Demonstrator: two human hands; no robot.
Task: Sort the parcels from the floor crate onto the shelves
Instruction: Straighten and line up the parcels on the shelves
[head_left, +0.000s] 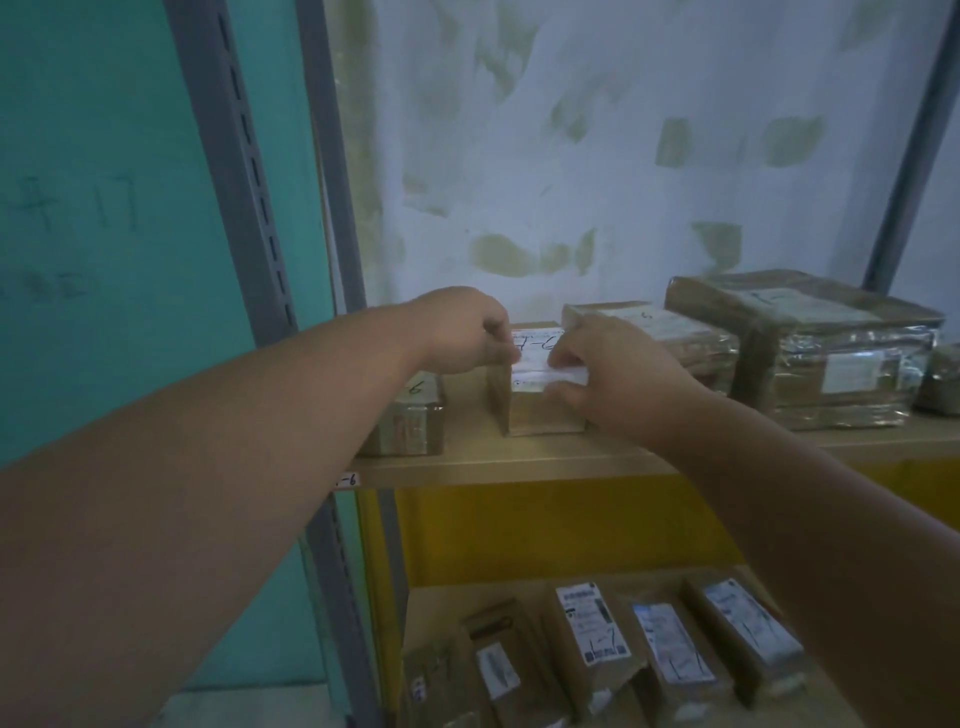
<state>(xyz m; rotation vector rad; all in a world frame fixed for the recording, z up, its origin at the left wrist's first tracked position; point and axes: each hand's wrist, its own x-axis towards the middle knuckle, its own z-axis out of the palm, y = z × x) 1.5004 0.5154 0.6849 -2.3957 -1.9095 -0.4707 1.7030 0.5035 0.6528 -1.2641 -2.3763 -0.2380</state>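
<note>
**Parcel set down on the upper shelf, both hands on it**

Both hands met on one small brown parcel (540, 395) standing on the upper shelf (519, 462). The left hand (462, 332) pinched its top left corner with curled fingers, and the right hand (608, 374) gripped the right side, fingers and thumb closed round the edge with the white label. The parcel's base appeared to rest on the shelf board, so the placing looked nearly finished, with only the letting go left.

Sorting seemed well under way. On the same shelf a taped box (415, 421) sat just beside the held parcel on the left, mostly hidden behind the left forearm, and two larger wrapped parcels (810, 353) stood to the right. The lower shelf (447, 603) carried a row of labelled parcels (592, 634) lying side by side (their print too small to read).

The floor crate was out of view, so how many parcels remained could not be told.
</note>
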